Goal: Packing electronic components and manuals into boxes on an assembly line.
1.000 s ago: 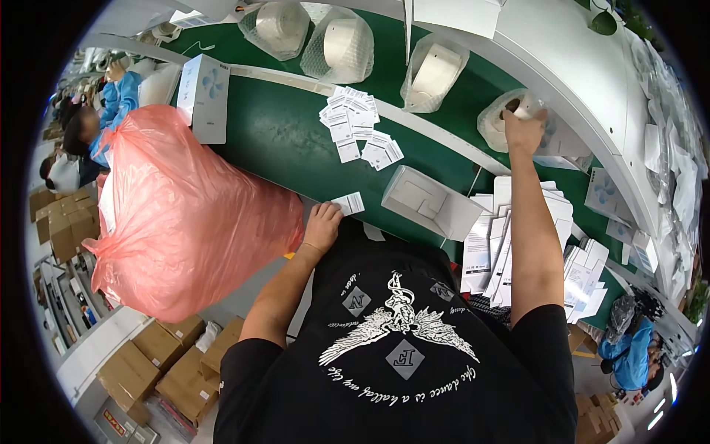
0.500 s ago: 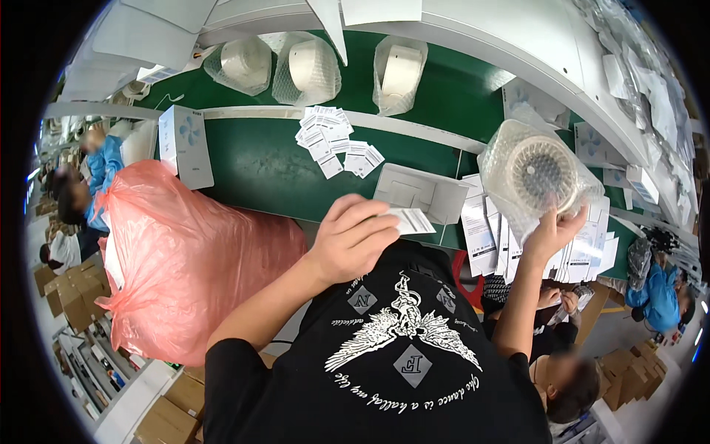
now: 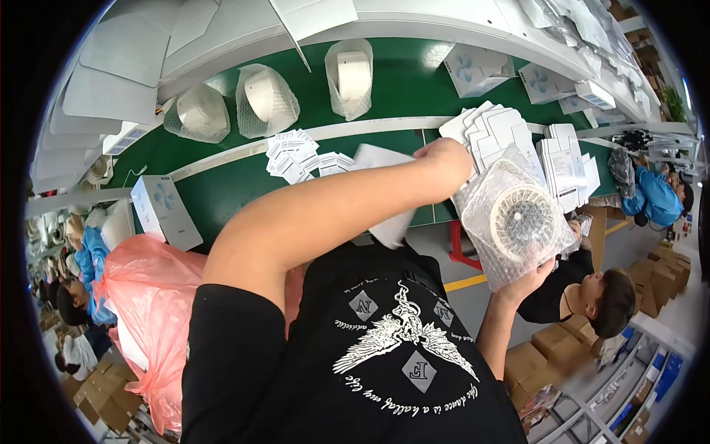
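Note:
A round white fan head with a ring-shaped grille (image 3: 522,218), sealed in clear bubble wrap, rests on my right hand (image 3: 529,280), which grips it from below. My left forearm crosses in front of my chest. At its end my left hand (image 3: 447,164) is curled beside the wrap's upper left edge, its fingers mostly hidden. A white open box (image 3: 392,231), blurred and tilted, shows above and below that forearm, close to the left hand. Small printed white cards (image 3: 293,155) lie spread on the green table (image 3: 237,189), partly behind my forearm.
Three bubble-wrapped white fan parts (image 3: 349,78) stand on the table's far strip. Flat white cartons (image 3: 492,133) and a further pile (image 3: 563,166) lie right. A printed box (image 3: 166,211) stands left, beside a pink plastic bag (image 3: 151,303). A person (image 3: 584,288) sits at lower right.
My left hand has swung right across my body, and its card no longer shows. The wrapped fan head has come lower and nearer my chest. The white box has tilted. The view has shifted.

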Motion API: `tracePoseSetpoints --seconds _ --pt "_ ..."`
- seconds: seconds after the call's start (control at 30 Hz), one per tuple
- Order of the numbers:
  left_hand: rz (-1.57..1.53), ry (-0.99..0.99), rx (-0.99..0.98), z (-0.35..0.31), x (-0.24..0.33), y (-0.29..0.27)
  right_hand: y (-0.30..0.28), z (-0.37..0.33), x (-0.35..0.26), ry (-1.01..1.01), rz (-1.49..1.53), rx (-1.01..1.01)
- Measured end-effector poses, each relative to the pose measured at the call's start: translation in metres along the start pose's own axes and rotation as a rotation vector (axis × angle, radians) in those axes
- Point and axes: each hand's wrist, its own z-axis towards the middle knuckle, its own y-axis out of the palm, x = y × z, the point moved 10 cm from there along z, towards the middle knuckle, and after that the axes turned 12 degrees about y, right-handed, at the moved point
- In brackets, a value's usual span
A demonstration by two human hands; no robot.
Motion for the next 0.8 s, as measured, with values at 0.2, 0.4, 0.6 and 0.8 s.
tracePoseSetpoints --seconds 0.2,0.4,0.6,0.8 --pt "-0.397 -0.091 0.25 -0.094 -0.066 0.062 0.04 -0.068 -0.003 -0.138 -0.059 -0.182" --pt "-0.464 -0.538 0.655 -0.25 -0.068 0.085 0.082 -0.076 0.012 -0.133 -0.218 -0.288" --pt "-0.872 -0.767 0.593 -0.359 -0.055 0.187 0.104 -0.069 0.032 -0.052 -0.214 -0.383" --pt "-0.918 -0.848 0.372 -0.323 -0.075 0.237 0.144 -0.074 0.052 0.091 -0.23 -0.568"
